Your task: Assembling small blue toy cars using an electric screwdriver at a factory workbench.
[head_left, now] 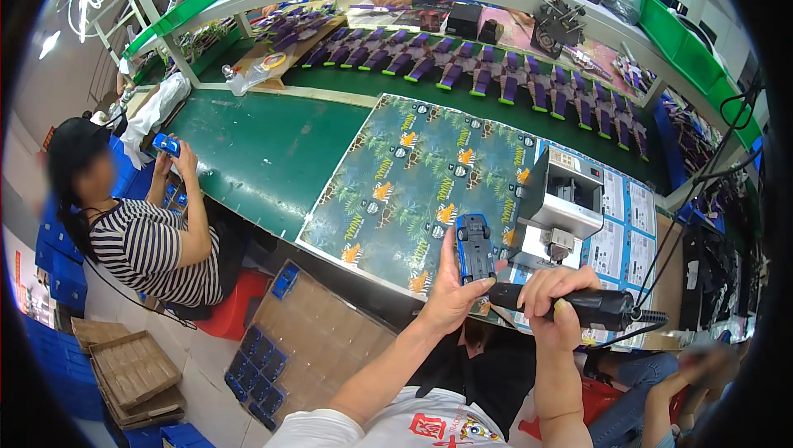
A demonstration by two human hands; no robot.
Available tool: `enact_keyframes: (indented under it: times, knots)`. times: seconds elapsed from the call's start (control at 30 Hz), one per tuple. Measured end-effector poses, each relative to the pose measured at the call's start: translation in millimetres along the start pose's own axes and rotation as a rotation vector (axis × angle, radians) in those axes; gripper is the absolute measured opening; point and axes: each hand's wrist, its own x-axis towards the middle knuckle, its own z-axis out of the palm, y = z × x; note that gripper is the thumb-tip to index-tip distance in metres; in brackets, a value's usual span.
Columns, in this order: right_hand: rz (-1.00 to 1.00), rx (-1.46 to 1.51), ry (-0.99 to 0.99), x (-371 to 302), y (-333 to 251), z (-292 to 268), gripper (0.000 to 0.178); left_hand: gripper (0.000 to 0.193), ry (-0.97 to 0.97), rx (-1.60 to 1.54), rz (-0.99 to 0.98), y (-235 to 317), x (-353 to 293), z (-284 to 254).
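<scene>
My left hand [450, 293] grips a blue toy car [475, 251], its black underside turned up toward me. My right hand [552, 295] is wrapped round a black electric screwdriver [603, 308], which lies almost level with its cable leaving at the right. The tool's front end points left, close to the car's lower end by my left thumb; whether the tip touches the car I cannot tell. Just beyond my hands stands a silver machine [566, 200] with a dark recess. Under the car is a worktop sheet [413, 175] printed with tigers and leaves.
A green conveyor [314, 80] carries a row of purple-and-green parts [454, 64]. At the left, a co-worker in stripes [157, 237] holds another blue car [167, 145]. A cardboard tray [322, 336] with several blue cars lies below the bench. Black cables [702, 175] hang at the right.
</scene>
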Motion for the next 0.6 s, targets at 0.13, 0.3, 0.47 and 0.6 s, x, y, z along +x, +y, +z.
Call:
enact_keyframes:
  times: [0.13,0.3,0.47,0.6]
  knots:
    - [-0.035,-0.026,-0.024,16.8,2.9,1.7,0.025,0.107,-0.043,0.049,0.092,5.8,24.7,-1.2]
    - [-0.011,0.002,-0.046,35.5,-9.6,10.7,0.023,0.108,-0.047,0.126,0.167,21.1,41.8,6.0]
    - [0.033,-0.001,-0.008,37.3,-5.0,6.3,0.020,0.100,-0.085,0.081,0.096,16.6,40.5,-3.1]
    - [0.058,0.019,-0.002,33.6,-3.7,8.7,0.021,0.099,-0.060,0.066,0.078,16.7,34.3,-3.5]
